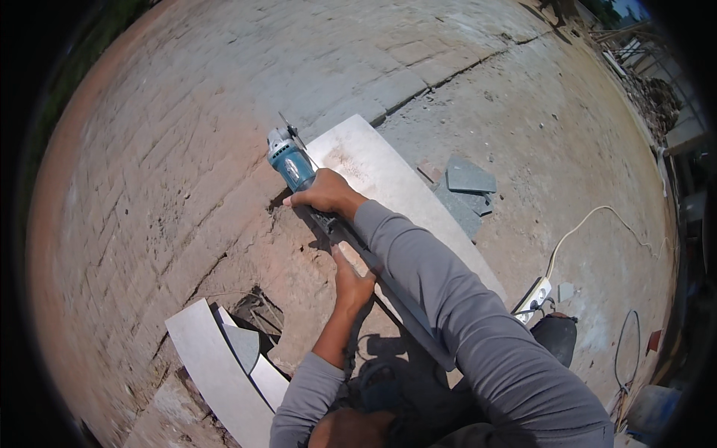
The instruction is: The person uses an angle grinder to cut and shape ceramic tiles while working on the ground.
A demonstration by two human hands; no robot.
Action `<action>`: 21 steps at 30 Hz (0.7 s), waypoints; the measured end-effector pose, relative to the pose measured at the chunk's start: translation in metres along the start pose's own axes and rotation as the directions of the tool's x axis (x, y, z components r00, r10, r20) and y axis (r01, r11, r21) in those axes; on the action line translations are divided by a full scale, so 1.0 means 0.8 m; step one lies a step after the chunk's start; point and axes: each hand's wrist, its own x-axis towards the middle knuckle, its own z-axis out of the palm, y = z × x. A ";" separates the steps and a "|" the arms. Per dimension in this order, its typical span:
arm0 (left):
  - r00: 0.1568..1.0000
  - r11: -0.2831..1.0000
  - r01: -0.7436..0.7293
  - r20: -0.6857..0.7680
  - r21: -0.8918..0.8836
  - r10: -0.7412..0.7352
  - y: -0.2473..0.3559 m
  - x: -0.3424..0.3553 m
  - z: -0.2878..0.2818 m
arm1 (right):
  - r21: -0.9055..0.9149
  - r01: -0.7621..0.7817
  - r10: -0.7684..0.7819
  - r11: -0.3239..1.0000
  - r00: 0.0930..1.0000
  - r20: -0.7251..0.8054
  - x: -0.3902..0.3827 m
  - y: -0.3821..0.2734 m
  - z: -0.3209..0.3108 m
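My right hand [328, 193] grips the body of a teal and silver angle grinder [290, 163], whose thin disc overhangs the upper-left edge of a long white slab [366, 149]. Below it, my left hand [351, 287] is closed at the slab's near edge, beside a long dark strip partly under my right forearm; what its fingers hold is hidden. The slab lies on the ground, angled toward the lower right.
Curved white offcuts [209, 351] lie beside a broken hole [258, 310] at lower left. Grey stone pieces [469, 175] lie right of the slab. A white power strip [534, 299] with cords sits lower right, near my knee. Piled debris [646, 89] lines the upper-right edge.
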 end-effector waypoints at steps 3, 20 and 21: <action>0.999 0.999 -0.037 -0.023 0.031 0.038 -0.009 0.001 0.002 | -0.008 0.002 -0.002 1.000 1.000 -0.008 0.000 0.002 0.000; 0.995 0.990 -0.102 -0.014 -0.093 0.101 -0.013 0.004 0.004 | -0.050 -0.033 0.034 0.998 0.999 0.034 0.004 0.000 -0.003; 0.994 0.991 -0.110 -0.022 -0.070 0.109 -0.015 0.004 0.004 | -0.051 -0.018 0.019 0.999 0.999 0.031 0.004 0.000 -0.003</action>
